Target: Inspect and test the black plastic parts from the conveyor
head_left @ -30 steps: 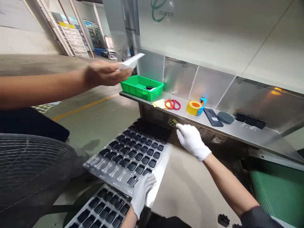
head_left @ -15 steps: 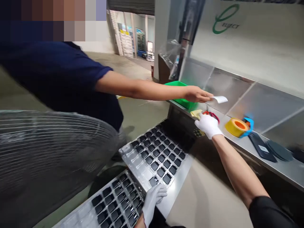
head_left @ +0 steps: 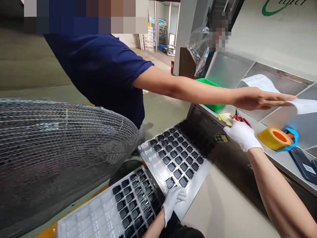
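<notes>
Both my hands wear white gloves. My left hand [head_left: 172,202] rests at the near edge of the upper clear tray [head_left: 155,162], its fingers apart and slightly curled, with black square parts beside it. A second tray [head_left: 91,211] with black parts lies lower left. At the metal ledge, my right hand [head_left: 241,135] is by red-handled pliers [head_left: 239,118] and a yellow paper piece [head_left: 225,117]; its fingertips are bent against them, and what they grip is too small to make out.
Another person's arm [head_left: 188,88] reaches across above the ledge, holding white paper [head_left: 305,105]. A mesh fan guard [head_left: 61,138] stands left. On the ledge are a green bin [head_left: 210,84], yellow tape [head_left: 274,138] and a phone [head_left: 303,165].
The view has shifted, moving most things rightward or outward. The other person's arm reaches further right with the paper, and more paper shows. My hands stay near the same objects.
</notes>
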Action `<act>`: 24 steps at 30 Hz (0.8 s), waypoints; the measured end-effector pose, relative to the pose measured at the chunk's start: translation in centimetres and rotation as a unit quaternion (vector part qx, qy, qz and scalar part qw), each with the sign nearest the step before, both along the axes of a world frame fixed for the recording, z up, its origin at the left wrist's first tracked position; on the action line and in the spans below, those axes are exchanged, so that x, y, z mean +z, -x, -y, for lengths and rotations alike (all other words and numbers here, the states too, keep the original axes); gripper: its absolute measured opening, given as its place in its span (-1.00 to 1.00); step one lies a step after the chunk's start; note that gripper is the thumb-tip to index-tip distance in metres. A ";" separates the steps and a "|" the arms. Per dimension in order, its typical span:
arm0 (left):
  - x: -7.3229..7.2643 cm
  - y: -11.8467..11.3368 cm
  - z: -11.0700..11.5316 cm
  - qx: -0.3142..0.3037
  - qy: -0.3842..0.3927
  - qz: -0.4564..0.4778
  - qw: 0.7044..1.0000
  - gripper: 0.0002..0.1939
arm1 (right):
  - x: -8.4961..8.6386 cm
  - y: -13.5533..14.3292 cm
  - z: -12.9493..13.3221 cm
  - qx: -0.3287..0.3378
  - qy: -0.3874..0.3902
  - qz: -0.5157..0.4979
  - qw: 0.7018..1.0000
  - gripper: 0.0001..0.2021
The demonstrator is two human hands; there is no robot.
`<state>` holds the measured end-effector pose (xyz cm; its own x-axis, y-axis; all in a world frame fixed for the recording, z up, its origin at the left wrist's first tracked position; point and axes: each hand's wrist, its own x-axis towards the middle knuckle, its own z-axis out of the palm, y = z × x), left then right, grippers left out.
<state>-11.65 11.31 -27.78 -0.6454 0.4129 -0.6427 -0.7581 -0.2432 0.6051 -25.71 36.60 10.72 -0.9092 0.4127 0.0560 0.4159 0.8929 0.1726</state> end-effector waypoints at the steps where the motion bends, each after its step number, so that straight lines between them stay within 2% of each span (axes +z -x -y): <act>1: 0.0 0.0 0.0 0.010 0.011 -0.008 1.000 -0.61 | 0.0 0.1 0.0 0.001 0.001 0.005 1.000 -0.52; 5: 0.7 0.1 0.9 0.007 0.029 -0.040 0.999 -0.59 | -0.1 -0.3 0.7 -0.025 -0.013 -0.027 0.999 -0.56; 10: 2.8 1.6 2.0 -0.002 0.017 -0.106 0.994 -0.52 | -0.4 -1.2 1.8 -0.005 -0.028 -0.045 0.999 -0.59; 14: 4.9 3.3 0.7 -0.013 0.025 -0.140 0.990 -0.65 | -0.8 -1.4 1.3 -0.019 -0.027 -0.041 0.999 -0.62; 16: 5.7 3.7 -0.3 -0.028 0.031 -0.158 0.986 -0.60 | -1.2 -1.9 1.0 -0.018 -0.026 -0.050 0.998 -0.62; 18: 6.5 4.1 -1.3 -0.032 0.030 -0.181 0.982 -0.64 | -1.6 -2.4 0.8 -0.010 -0.018 -0.057 0.998 -0.61; 21: 7.2 4.4 -2.2 -0.027 0.021 -0.197 0.980 -0.76 | -2.0 -3.6 0.9 0.007 -0.006 -0.069 0.998 -0.58; 24: 7.3 4.3 -2.4 -0.025 0.020 -0.191 0.981 -0.74 | -2.3 -5.4 1.3 0.036 -0.007 -0.083 0.996 -0.52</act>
<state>-15.97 13.72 -20.45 -0.8220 0.4287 -0.3748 -0.4849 -0.1819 0.8555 -20.34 35.34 8.43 -0.9146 0.3440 0.2125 0.3738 0.9197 0.1200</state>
